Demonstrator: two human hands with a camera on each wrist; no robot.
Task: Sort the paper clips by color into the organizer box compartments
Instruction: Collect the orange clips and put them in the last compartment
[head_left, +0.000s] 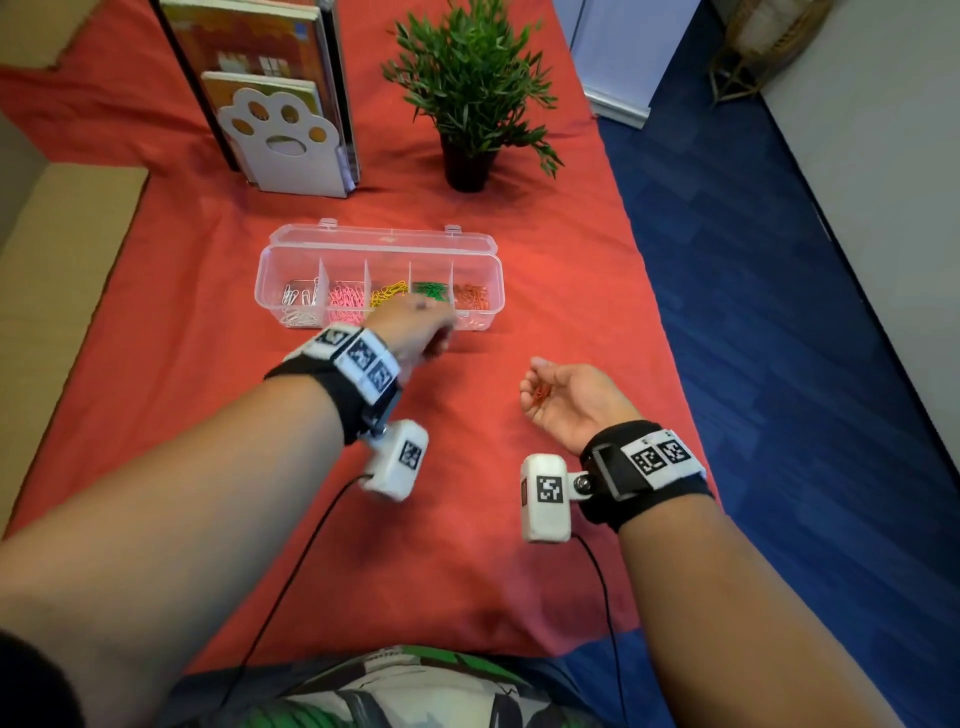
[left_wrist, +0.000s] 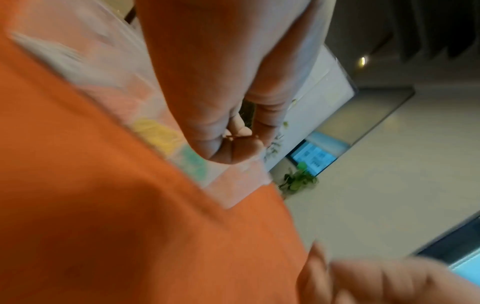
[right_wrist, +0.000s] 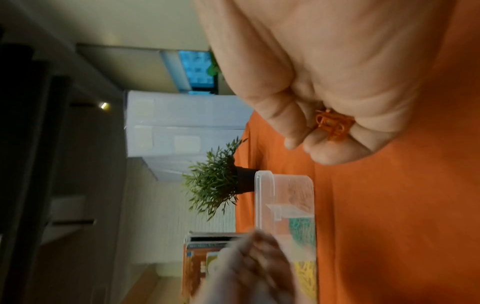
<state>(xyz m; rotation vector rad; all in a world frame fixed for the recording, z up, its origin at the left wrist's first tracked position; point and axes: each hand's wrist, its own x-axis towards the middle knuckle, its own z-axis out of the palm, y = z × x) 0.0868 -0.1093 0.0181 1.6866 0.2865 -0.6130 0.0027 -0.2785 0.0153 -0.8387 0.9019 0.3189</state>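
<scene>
A clear organizer box (head_left: 270, 291) stands open on the red cloth, holding white, pink, yellow, green and orange paper clips in separate compartments. My left hand (head_left: 436, 343) hovers, blurred, just in front of the box near the green and orange compartments. In the left wrist view its thumb and fingers (left_wrist: 241, 137) pinch a thin paper clip (left_wrist: 235, 136) whose colour is hard to tell. My right hand (head_left: 540, 384) rests palm up to the right, away from the box. Its fingers curl round a small bunch of orange paper clips (head_left: 540, 396) (right_wrist: 333, 125).
A potted green plant (head_left: 467, 166) and a white paw-shaped bookend with books (head_left: 291, 150) stand behind the box. The table's right edge drops to blue carpet (head_left: 779, 312). Cardboard (head_left: 62, 249) lies at the left. Black wrist-camera cables trail towards my body.
</scene>
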